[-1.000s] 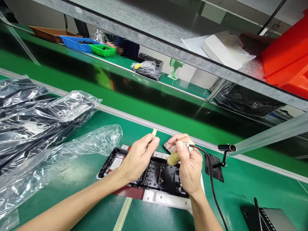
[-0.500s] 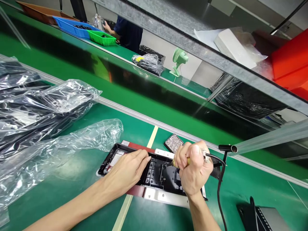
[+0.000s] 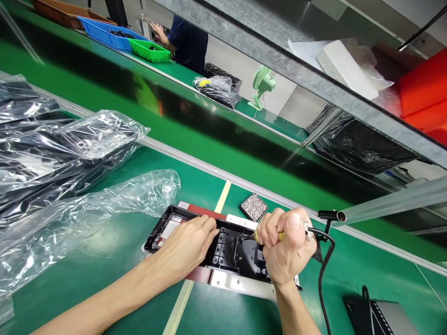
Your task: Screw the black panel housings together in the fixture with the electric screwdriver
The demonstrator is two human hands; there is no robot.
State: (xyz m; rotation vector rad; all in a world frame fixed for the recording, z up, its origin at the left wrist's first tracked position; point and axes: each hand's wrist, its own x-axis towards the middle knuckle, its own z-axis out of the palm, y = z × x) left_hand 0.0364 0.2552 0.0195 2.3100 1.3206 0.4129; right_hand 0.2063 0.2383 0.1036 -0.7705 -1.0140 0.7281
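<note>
Green workbench (image 3: 223,316) beneath a metal shelf (image 3: 300,77), with a long black housing (image 3: 226,255) lying on it, its long axis slanting from upper left to lower right. Over the housing's right part, the right hand (image 3: 289,242) is wrapped around a corded tool (image 3: 257,237) whose shaft points left, into the open interior. The left hand (image 3: 193,239) lies across the left half; whether it grips cannot be told

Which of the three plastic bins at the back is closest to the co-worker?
The bright green rectangular plastic bin, rightmost in the row, nearest the co-worker in dark blue; the blue plastic bin is next left, the orange-brown plastic bin farthest away.
</note>
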